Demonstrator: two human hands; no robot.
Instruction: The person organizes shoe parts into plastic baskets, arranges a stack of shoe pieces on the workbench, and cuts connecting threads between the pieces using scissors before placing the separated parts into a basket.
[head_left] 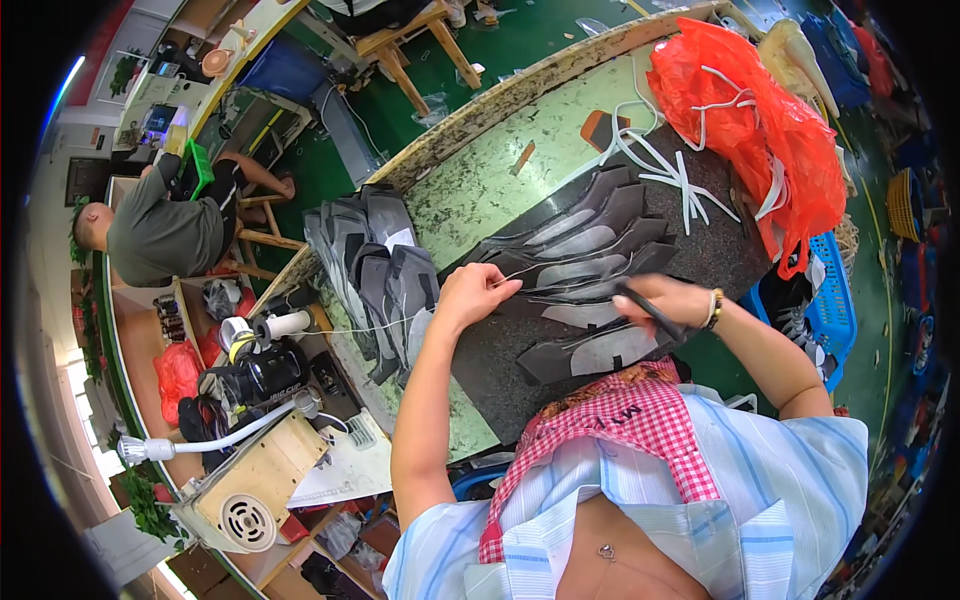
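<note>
My left hand (475, 297) pinches at the left ends of a fanned row of dark grey fabric shoe pieces (572, 268) with lighter grey patches. A thin white thread (380, 327) runs to it from the left, and more thread stretches across the pieces. My right hand (670, 303), smeared by motion, is closed around a dark slim tool (650, 312) over the right ends of the row; its exact kind is unclear. One more grey piece (590, 355) lies nearest my body. Left of my left hand rest overlapping stacks of similar pieces (375, 270).
A red plastic bag (750, 130) and white cord strips (680, 185) occupy the table's far right. A sewing machine (260, 470) with a lamp stands at left. A blue basket (830, 300) sits beyond the right edge. Another person (165, 235) sits at a bench, far left.
</note>
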